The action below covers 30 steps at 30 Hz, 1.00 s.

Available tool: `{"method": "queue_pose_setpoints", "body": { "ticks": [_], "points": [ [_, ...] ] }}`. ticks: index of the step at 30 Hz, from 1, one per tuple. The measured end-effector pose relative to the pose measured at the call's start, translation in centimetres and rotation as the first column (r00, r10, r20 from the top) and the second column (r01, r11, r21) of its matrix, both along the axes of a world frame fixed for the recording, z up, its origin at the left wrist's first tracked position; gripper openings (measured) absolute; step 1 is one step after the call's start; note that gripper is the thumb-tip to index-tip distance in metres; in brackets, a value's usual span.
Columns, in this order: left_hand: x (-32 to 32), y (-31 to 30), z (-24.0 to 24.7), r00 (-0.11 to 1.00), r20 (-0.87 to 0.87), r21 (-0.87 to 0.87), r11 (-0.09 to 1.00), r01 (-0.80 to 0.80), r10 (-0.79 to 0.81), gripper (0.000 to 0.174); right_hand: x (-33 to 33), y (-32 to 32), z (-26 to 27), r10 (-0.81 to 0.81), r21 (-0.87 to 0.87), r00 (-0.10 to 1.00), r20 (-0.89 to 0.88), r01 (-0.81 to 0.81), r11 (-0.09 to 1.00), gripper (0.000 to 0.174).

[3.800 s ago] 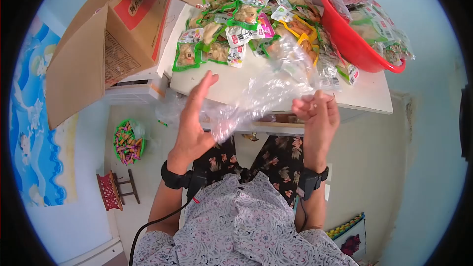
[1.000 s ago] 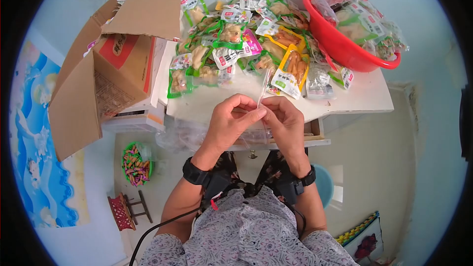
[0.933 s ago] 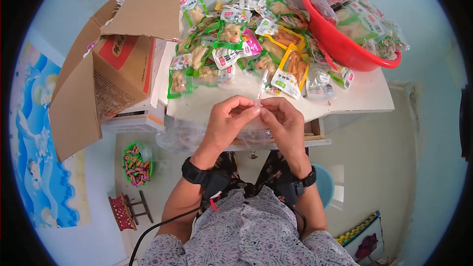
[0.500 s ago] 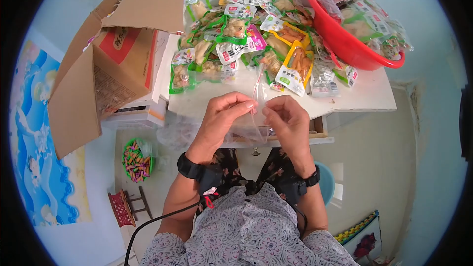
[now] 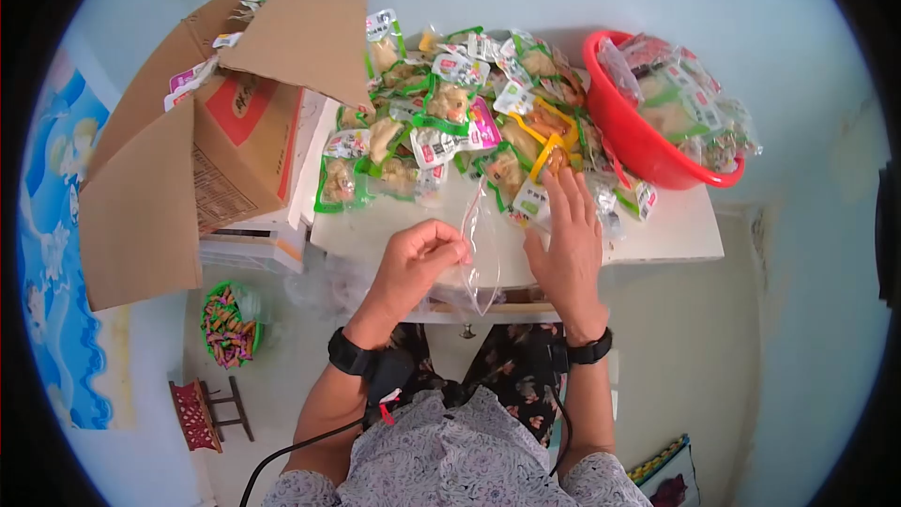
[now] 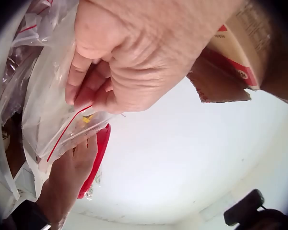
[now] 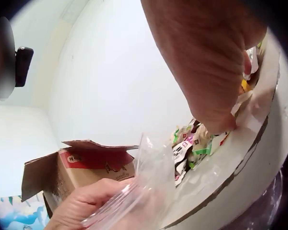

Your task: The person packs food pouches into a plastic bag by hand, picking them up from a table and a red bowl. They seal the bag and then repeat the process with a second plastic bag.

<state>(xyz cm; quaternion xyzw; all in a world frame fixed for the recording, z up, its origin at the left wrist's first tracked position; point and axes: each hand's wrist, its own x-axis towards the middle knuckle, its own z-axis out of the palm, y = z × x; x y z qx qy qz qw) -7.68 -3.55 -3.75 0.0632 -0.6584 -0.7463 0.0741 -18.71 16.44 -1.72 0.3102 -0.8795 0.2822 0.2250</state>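
Note:
A clear zip bag (image 5: 481, 258) with a red line at its mouth hangs from the left hand (image 5: 410, 268), whose thumb and fingers pinch its edge; the mouth gapes toward the right. The right hand (image 5: 571, 258) reaches over the table front with straight fingers, its tips over a yellow-edged food packet (image 5: 554, 162); whether they touch it cannot be told. Behind lies a heap of sealed food packets (image 5: 449, 103), mostly green-edged. In the left wrist view the bag (image 6: 52, 105) spreads below the pinching fingers. The right wrist view shows the bag (image 7: 151, 177) beside the left hand (image 7: 93, 199).
An open cardboard box (image 5: 249, 145) stands left of the heap, a red basin (image 5: 657, 136) full of packets at the right. Clear bags (image 5: 328, 286) lie in the partly open drawer (image 5: 526, 313) below the tabletop (image 5: 657, 235). A green basket (image 5: 230, 327) and small stool are on the floor.
Both hands were together at the bag's mouth; the right has let go and moved forward to the packets, its fingers straightened. The left keeps its pinch, and the bag's mouth has widened.

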Motion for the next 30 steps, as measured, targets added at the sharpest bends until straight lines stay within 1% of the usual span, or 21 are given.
{"method": "queue_pose_setpoints", "body": {
  "ticks": [3, 4, 7, 10, 11, 13, 15, 17, 18, 21, 22, 25, 26, 29, 30],
  "points": [
    [-0.2, -0.3, -0.3, 1.000, -0.010, 0.041, 0.999, 0.017, -0.016, 0.010, -1.8, 0.4, -1.9, -0.032, 0.133, 0.999, 0.027, 0.028, 0.991, 0.061],
    [-0.1, -0.3, -0.3, 1.000, -0.010, 0.052, 0.999, 0.018, -0.017, 0.010, -1.9, 0.5, -1.7, -0.020, 0.145, 0.998, -0.066, 0.030, 0.989, 0.049],
    [-0.1, -0.4, -0.3, 0.999, -0.018, 0.048, 0.998, 0.031, -0.030, 0.011, -2.5, 1.9, -2.4, -0.016, 0.042, 0.996, 0.092, 0.013, 0.999, 0.036],
    [-0.2, -0.4, -0.4, 0.999, -0.026, 0.031, 0.998, 0.046, -0.045, 0.011, -1.9, 3.7, -2.0, 0.081, -0.068, 0.996, -0.040, -0.083, 0.994, 0.031],
    [-0.1, -0.4, -0.3, 0.999, -0.029, 0.030, 0.998, 0.046, -0.046, 0.011, -1.2, 4.1, -1.9, 0.078, -0.075, 0.996, -0.044, -0.081, 0.994, 0.030],
    [-0.1, -0.3, -0.2, 0.999, -0.024, 0.038, 0.998, 0.041, -0.041, 0.011, -0.1, 4.7, -1.8, 0.072, -0.092, 0.996, -0.056, -0.077, 0.993, 0.027],
    [0.0, -0.2, -0.2, 0.999, -0.006, 0.055, 0.998, 0.033, -0.033, 0.011, 0.3, 4.6, -1.6, 0.029, -0.039, 0.996, -0.081, -0.033, 0.999, 0.036],
    [0.0, -0.3, -0.2, 0.999, 0.005, 0.006, 0.999, 0.036, -0.036, 0.012, 1.1, 3.6, 0.1, -0.019, 0.032, 0.995, -0.097, 0.023, 0.999, 0.044],
    [-0.2, -0.4, 0.0, 0.999, 0.007, -0.023, 0.999, 0.044, -0.044, 0.012, 0.7, 3.4, 0.0, -0.010, 0.101, 0.999, -0.039, 0.014, 0.995, 0.058],
    [0.0, -0.1, 0.4, 0.999, 0.042, -0.020, 1.000, 0.011, -0.011, 0.012, -0.7, 2.6, -1.7, -0.041, 0.149, 0.999, -0.012, 0.042, 0.988, 0.054],
    [-0.1, -0.1, 0.3, 0.999, 0.033, -0.016, 1.000, 0.011, -0.010, 0.012, -1.2, 2.4, -2.1, -0.030, 0.131, 0.998, -0.053, 0.036, 0.991, 0.046],
    [-0.1, -0.1, 0.0, 1.000, 0.029, -0.003, 1.000, 0.007, -0.007, 0.013, -2.4, 2.7, -3.0, -0.036, 0.089, 0.997, -0.071, 0.042, 0.995, 0.037],
    [0.0, 0.0, 0.2, 0.999, 0.036, -0.004, 1.000, 0.006, -0.006, 0.012, -2.6, 2.8, -3.1, -0.063, 0.054, 0.995, -0.075, 0.067, 0.996, 0.030],
    [0.0, 0.0, 0.7, 0.999, 0.042, 0.000, 1.000, 0.004, -0.004, 0.012, -1.4, 4.1, -2.2, -0.049, -0.111, 0.999, 0.002, 0.049, 0.993, 0.029],
    [0.1, 0.1, 0.7, 0.999, 0.043, 0.005, 1.000, 0.001, -0.001, 0.011, -0.8, 4.7, -1.8, -0.028, -0.106, 0.999, -0.040, 0.023, 0.994, 0.028]
  ]
}}
